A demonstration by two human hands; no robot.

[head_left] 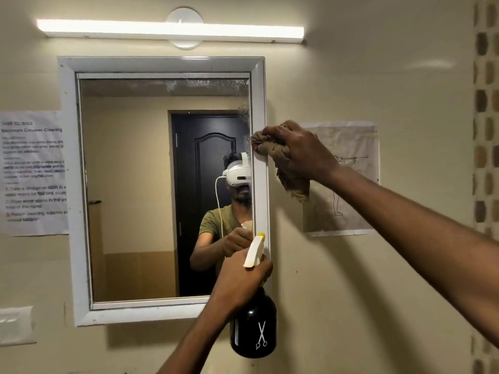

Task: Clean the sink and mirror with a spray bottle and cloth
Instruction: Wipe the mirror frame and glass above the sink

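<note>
From the head camera, the mirror (pixel 162 184) hangs on a cream wall in a white frame (pixel 70 184), under a lit tube lamp (pixel 170 29). The right hand (pixel 297 149) reaches in from the right edge of the view and clenches a bunched brown cloth (pixel 272 152) against the frame's right side, a little above its mid-height; the cloth's front touches the glass edge there, and its loose tail hangs below the hand over the wall. Spray droplets or smears cloud the glass along the top edge and down the upper right corner, just above the cloth.

The left hand (pixel 243 279) rises from the bottom of the view and grasps the neck of a spray bottle (pixel 253 327) with a black body bearing a white scissors mark. Its pale trigger head with a yellow tip stands in front of the frame's lower right corner, pointing up toward the glass. This hand and bottle cover part of the frame's bottom right corner.

A printed instruction sheet (pixel 32 171) is stuck to the wall at the frame's left side, partly overlapped by it. A second sheet with a line drawing (pixel 351 184) hangs right of the frame, partly hidden behind the right hand, cloth and forearm. A white switch plate (pixel 16 325) sits at the lower left. The sink is out of view.
</note>
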